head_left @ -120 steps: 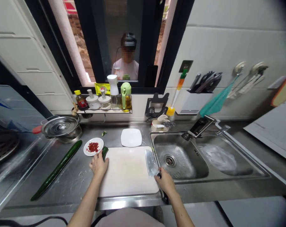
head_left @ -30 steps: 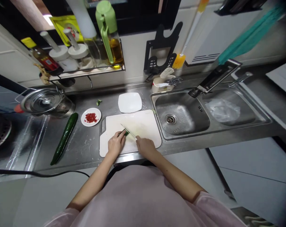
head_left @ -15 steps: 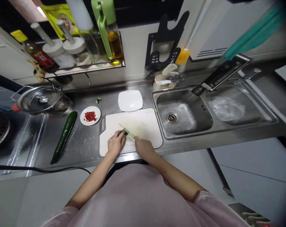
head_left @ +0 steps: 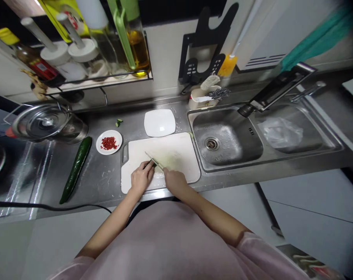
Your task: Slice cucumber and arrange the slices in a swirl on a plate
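On the white cutting board [head_left: 135, 151], my right hand [head_left: 175, 182] is closed around the handle of a knife [head_left: 153, 160]. Its narrow blade points up and left across the board. Just left of the blade, my left hand [head_left: 141, 178] has its fingers pressed down on a dark green cucumber piece [head_left: 154, 165], mostly hidden by fingers and blade. A whole cucumber [head_left: 76, 171] lies on the counter to the left. Beside the board stands a small white plate [head_left: 116, 149] of chopped red bits [head_left: 108, 143]. Behind the board is a white square dish [head_left: 159, 123].
Small cucumber ends [head_left: 118, 122] lie behind the red bits. A lidded steel pot [head_left: 68, 128] stands at the back left, under a rack of bottles and jars [head_left: 85, 79]. The double sink [head_left: 227, 157] adjoins the board on the right. A black cable [head_left: 56, 210] crosses the counter's front left.
The camera view has shifted slightly, so the counter items sit a little further left. Both hands keep their places on the board, the knife still against the cucumber piece.
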Demonstrator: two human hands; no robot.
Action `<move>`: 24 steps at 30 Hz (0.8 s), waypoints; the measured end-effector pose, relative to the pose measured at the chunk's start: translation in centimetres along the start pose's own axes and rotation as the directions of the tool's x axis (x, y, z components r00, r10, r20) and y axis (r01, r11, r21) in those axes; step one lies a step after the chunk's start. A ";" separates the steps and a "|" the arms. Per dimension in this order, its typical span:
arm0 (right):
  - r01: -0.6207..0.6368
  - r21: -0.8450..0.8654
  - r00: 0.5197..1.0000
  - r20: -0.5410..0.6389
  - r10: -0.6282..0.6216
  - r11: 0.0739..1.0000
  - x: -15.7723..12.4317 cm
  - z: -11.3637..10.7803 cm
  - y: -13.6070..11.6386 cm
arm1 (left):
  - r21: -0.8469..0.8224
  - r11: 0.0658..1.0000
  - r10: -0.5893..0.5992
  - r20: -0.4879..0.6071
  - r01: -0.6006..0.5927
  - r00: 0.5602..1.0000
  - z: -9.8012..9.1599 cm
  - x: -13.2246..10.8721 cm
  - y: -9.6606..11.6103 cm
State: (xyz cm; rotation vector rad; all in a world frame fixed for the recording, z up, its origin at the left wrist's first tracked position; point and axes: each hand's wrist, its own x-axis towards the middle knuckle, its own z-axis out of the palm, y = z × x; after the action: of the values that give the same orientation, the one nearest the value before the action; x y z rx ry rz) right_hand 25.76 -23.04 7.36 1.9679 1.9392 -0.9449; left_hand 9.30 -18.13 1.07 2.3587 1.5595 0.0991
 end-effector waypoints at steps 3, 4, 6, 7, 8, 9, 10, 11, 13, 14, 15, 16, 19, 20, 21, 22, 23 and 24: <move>-0.003 0.009 1.000 0.012 0.003 1.000 -0.1 0.1 0.0 | -0.005 1.000 0.013 -0.001 -0.013 1.000 0.1 0.0 -0.1; -0.004 0.012 1.000 0.011 0.004 1.000 -0.1 0.1 0.0 | -0.004 1.000 0.017 -0.001 -0.017 1.000 0.1 0.0 -0.1; -0.005 0.018 1.000 0.011 0.005 1.000 -0.2 0.3 0.0 | -0.001 1.000 0.022 -0.003 -0.022 1.000 0.1 0.0 -0.1; -0.005 0.019 1.000 0.011 0.005 1.000 -0.1 0.3 0.0 | 0.000 1.000 0.022 -0.004 -0.022 1.000 0.0 0.0 -0.1; -0.005 0.019 1.000 0.009 0.005 1.000 -0.1 0.3 -0.1 | -0.001 1.000 0.022 -0.004 -0.022 1.000 0.0 0.1 -0.1; -0.004 0.018 1.000 0.006 0.004 1.000 0.0 0.3 -0.1 | -0.002 1.000 0.022 -0.002 -0.022 1.000 0.0 0.1 -0.1; -0.004 0.016 1.000 0.003 0.004 1.000 0.1 0.3 -0.1 | -0.004 1.000 0.022 0.002 -0.022 1.000 -0.1 0.1 -0.2; -0.006 0.014 1.000 0.000 0.006 1.000 0.1 0.2 -0.1 | -0.007 1.000 0.025 0.006 -0.025 1.000 -0.1 0.1 -0.2; -0.007 0.010 1.000 -0.002 0.007 1.000 0.2 0.1 -0.1 | -0.010 0.999 0.031 0.009 -0.031 0.999 -0.2 0.2 -0.3; -0.005 0.010 1.000 -0.001 0.005 1.000 0.2 0.0 -0.1 | -0.012 0.999 0.035 0.009 -0.035 0.999 -0.1 0.2 -0.3; -0.001 0.010 1.000 0.001 0.001 1.000 0.2 0.0 0.0 | -0.013 0.999 0.038 0.009 -0.038 0.999 -0.1 0.2 -0.4; 0.003 0.010 1.000 0.005 -0.003 1.000 0.2 0.0 0.1 | -0.014 0.999 0.040 0.009 -0.040 0.999 -0.1 0.2 -0.4; 0.010 0.008 1.000 0.009 -0.010 1.000 0.2 -0.1 0.1 | -0.019 0.999 0.043 0.011 -0.042 0.999 0.1 0.2 -0.6; 0.011 0.008 1.000 0.006 -0.011 1.000 0.3 -0.1 0.1 | -0.022 0.999 0.044 0.011 -0.044 0.999 0.1 0.2 -0.6; 0.011 0.009 1.000 0.003 -0.011 1.000 0.3 -0.1 0.1 | -0.025 0.999 0.046 0.011 -0.046 0.999 0.1 0.2 -0.6; 0.009 0.010 1.000 0.005 -0.009 1.000 0.4 -0.1 0.0 | -0.026 0.999 0.048 0.012 -0.047 0.999 0.0 0.2 -0.6; 0.004 0.010 1.000 0.013 -0.004 1.000 0.4 -0.1 0.0 | -0.026 0.998 0.049 0.013 -0.048 0.999 0.0 0.2 -0.5; -0.003 0.010 1.000 0.021 0.002 1.000 0.5 0.0 -0.1 | -0.024 0.999 0.048 0.013 -0.048 0.999 0.0 0.2 -0.5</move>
State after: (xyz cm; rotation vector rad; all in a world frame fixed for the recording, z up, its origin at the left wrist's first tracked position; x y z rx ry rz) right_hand 25.67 -22.61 7.11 1.9577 1.9244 -0.9724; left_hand 8.89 -17.78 0.89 2.3740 1.4871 0.1112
